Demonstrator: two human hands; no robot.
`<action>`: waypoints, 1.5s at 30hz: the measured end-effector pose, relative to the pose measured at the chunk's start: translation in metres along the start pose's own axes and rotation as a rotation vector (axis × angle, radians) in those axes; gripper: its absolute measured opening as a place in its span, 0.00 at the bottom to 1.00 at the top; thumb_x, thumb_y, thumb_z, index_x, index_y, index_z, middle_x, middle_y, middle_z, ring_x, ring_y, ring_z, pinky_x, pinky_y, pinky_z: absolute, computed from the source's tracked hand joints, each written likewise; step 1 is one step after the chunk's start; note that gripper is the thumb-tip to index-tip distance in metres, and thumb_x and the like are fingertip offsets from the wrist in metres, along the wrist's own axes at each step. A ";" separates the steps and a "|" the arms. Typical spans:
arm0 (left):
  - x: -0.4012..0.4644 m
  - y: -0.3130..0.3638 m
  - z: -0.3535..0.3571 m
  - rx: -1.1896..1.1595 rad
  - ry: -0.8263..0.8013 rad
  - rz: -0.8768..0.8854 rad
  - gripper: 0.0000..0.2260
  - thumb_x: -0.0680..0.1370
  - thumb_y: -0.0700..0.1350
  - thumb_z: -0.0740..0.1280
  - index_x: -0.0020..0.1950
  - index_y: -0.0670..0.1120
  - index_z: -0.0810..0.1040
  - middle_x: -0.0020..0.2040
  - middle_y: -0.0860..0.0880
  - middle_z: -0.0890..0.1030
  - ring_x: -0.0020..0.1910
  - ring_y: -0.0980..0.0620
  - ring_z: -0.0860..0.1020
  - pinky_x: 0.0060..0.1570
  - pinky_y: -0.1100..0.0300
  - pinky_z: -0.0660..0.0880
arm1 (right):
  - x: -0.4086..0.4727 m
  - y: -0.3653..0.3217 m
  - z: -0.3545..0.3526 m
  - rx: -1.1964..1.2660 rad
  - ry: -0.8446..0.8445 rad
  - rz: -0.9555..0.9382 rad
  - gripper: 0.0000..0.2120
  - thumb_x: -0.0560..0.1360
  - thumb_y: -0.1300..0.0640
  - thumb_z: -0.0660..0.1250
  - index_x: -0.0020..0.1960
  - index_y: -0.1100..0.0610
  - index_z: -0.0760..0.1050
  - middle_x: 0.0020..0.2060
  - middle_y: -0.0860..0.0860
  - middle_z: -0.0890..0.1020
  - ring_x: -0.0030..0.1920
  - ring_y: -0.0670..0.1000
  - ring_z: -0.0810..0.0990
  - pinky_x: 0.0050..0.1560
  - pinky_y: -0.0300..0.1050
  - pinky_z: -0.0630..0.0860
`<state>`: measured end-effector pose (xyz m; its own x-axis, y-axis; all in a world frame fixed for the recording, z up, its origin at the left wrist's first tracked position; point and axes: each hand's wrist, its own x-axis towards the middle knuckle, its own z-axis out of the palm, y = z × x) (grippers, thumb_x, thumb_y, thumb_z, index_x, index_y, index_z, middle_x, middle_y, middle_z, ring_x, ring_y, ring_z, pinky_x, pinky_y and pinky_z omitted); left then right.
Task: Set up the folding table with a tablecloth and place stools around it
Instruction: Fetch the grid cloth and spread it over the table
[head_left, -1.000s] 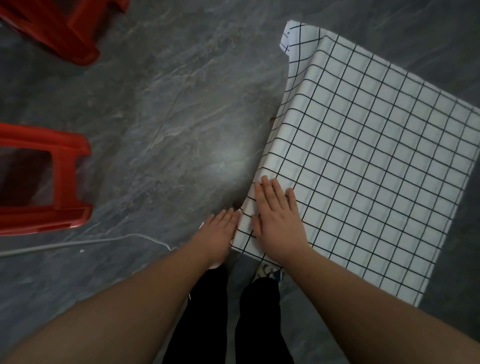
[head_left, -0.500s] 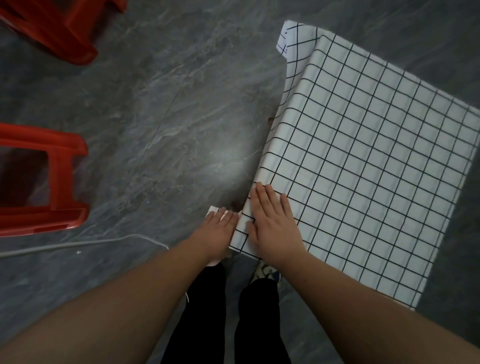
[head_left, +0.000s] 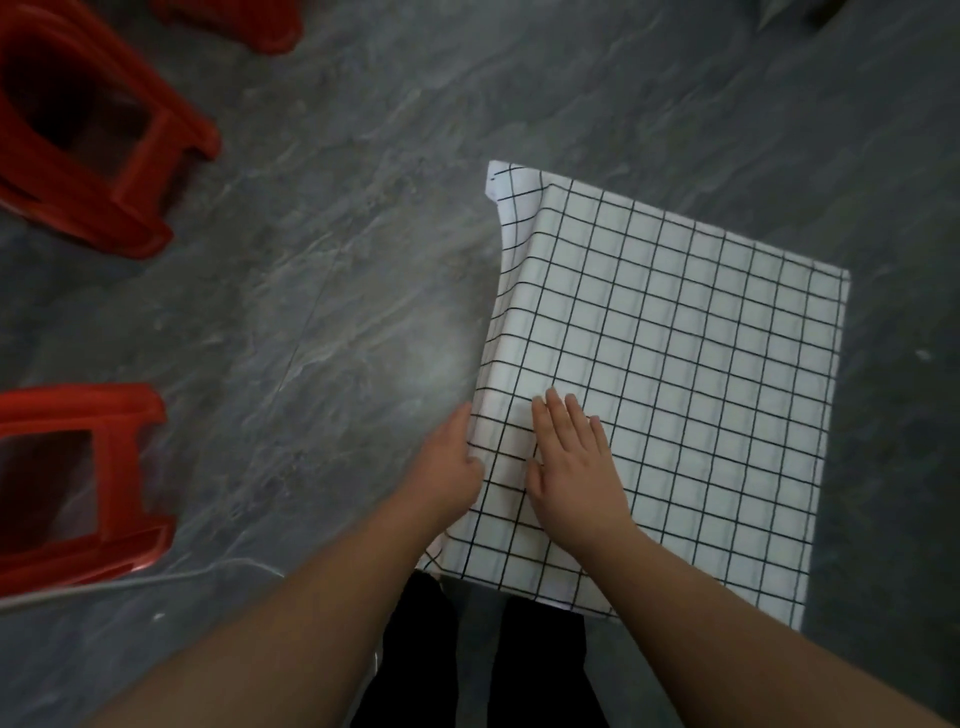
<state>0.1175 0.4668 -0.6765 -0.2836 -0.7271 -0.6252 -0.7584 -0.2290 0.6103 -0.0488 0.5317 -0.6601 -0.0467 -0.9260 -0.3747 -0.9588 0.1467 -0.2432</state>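
Now we are looking past the two red stools (head_left: 78, 488) standing well apart from the table at its left, and we are working at the near left corner of the tablecloth (head_left: 675, 389). Our left hand (head_left: 449, 462) is touching the cloth's hanging left edge, fingers hidden, so we cannot tell its grip. Our right hand (head_left: 571, 467) is pressing flat on top, fingers straight, holding nothing. The cloth is stretching away to the right, so we judge smoothing should run rightward.
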 end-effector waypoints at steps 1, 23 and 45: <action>0.007 0.011 0.004 -0.009 0.047 0.044 0.32 0.77 0.38 0.62 0.80 0.48 0.56 0.79 0.48 0.60 0.77 0.49 0.60 0.75 0.57 0.56 | 0.004 0.005 -0.002 0.010 0.010 0.011 0.32 0.81 0.52 0.56 0.81 0.56 0.48 0.80 0.53 0.51 0.80 0.54 0.45 0.78 0.59 0.50; 0.115 0.078 0.026 -0.291 0.278 -0.250 0.20 0.78 0.44 0.60 0.71 0.51 0.70 0.64 0.48 0.78 0.59 0.49 0.76 0.61 0.57 0.71 | 0.106 0.057 -0.008 0.030 0.044 -0.025 0.28 0.80 0.47 0.53 0.78 0.55 0.60 0.78 0.52 0.61 0.78 0.53 0.57 0.74 0.61 0.57; 0.264 0.142 -0.001 0.141 0.312 0.330 0.25 0.83 0.51 0.51 0.80 0.57 0.52 0.81 0.48 0.50 0.72 0.49 0.65 0.61 0.55 0.73 | 0.242 0.111 -0.035 -0.041 0.155 0.076 0.29 0.83 0.45 0.47 0.81 0.52 0.47 0.81 0.52 0.49 0.80 0.54 0.42 0.77 0.64 0.45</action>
<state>-0.0646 0.2415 -0.7539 -0.3493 -0.9109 -0.2195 -0.7360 0.1217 0.6659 -0.1767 0.3116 -0.7461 -0.1588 -0.9559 -0.2472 -0.9614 0.2067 -0.1814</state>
